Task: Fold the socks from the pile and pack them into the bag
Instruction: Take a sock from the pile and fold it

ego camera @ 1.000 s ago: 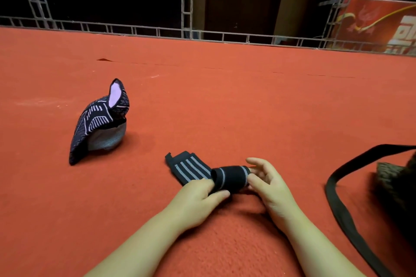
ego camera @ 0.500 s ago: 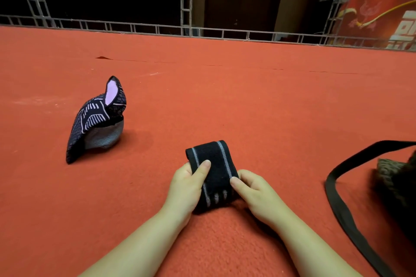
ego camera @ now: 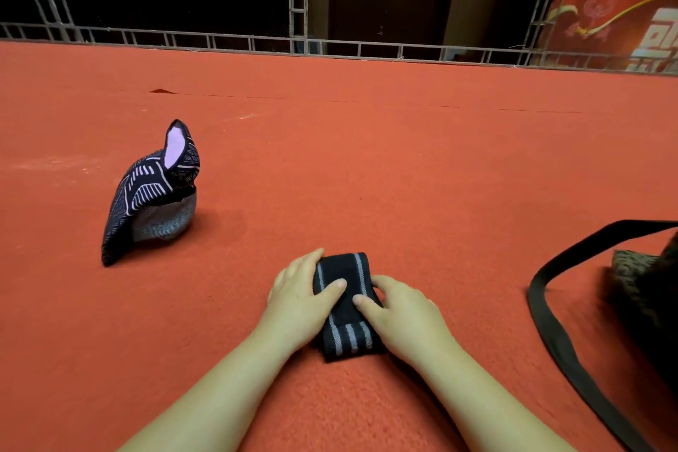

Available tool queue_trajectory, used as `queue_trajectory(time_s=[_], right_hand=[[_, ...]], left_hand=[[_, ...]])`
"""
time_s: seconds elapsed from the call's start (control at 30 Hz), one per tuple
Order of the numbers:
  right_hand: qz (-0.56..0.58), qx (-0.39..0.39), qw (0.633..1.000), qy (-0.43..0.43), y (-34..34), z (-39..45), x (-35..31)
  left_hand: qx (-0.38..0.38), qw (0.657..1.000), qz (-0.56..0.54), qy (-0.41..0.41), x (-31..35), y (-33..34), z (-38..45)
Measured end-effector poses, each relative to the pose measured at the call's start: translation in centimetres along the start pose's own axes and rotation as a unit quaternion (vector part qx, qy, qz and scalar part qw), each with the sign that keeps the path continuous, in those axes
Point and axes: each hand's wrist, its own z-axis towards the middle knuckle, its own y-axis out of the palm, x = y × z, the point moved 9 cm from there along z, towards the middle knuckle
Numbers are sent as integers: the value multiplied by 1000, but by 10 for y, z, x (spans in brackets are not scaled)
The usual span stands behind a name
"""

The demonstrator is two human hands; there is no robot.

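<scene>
- Folded sock (ego camera: 345, 305), black with grey stripes, lies flat on the red carpet (ego camera: 403, 165), right in front of the person.
- Left hand (ego camera: 299, 299) wraps its left edge: thumb laid across the top, fingers curled down the far side.
- Right hand (ego camera: 401, 312) takes the right edge, thumb pressing on top; its fingers tuck out of sight, probably under the fold.
- Pile (ego camera: 150, 194) sits well off to the left: a dark patterned sock standing up, lilac lining showing, grey fabric beneath it.
- Bag (ego camera: 649, 290) at the right edge, dark, its black strap (ego camera: 550, 319) looping over the carpet.
</scene>
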Motion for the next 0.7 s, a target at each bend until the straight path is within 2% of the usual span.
queue_trajectory(time_s=[0.13,0.2,0.27,0.37,0.5,0.57,0.63,0.7], right_hand=[[-21,-50,998,-41,6,4,-7],[-53,-65,996,-41,12,5,-8],[-123,-42,991,-17,11,4,-7],[-173,-13,984,45,5,-2,0],[-120,-86,986,80,8,-11,12],[-110,-105,985,84,10,-11,15],[-85,-97,989,79,10,-12,14],[-39,-71,995,54,6,-14,9]], left_hand=[[-11,994,106,-7,-6,-3,11],[-58,994,97,-4,-13,-5,18],[-136,989,62,-7,-19,-1,23],[-176,980,92,-15,-18,0,36],[-262,946,190,1,-2,10,58],[-315,935,160,-15,8,19,55],[-364,928,72,-36,13,29,46],[-377,924,-41,-51,16,30,35]])
